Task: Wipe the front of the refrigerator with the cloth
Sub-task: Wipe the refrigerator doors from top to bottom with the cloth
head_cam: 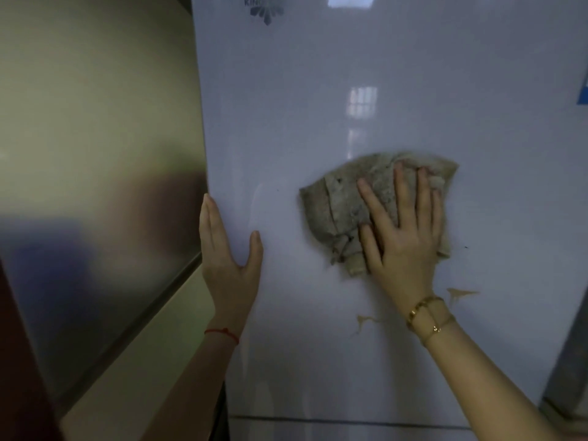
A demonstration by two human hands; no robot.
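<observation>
Glossy and pale, the refrigerator door (366, 74) fills my view, with a brushed metal panel (95, 154) to its left. I see my right hand (404, 230) spread flat, fingers straight, pressing the cloth (337, 198) against the door at about mid-height. My left hand (229, 249) is also flat and spread, holding nothing: its fingers lie along the door's left edge and the thumb rests on the front.

The cloth is crumpled into a rough fan. Its long axis runs from a bunched tail at lower left, beside my thumb, up to the wide edge at upper right, past my fingertips.

As I judge it, the main risk is the loose left flap. Only the right half sits under my palm, so a stroke could fold it or let it slip free. The cloth also looks soiled and might smear. Two brownish drip marks (459, 294) sit below my hand, easily missed if I keep high.
</observation>
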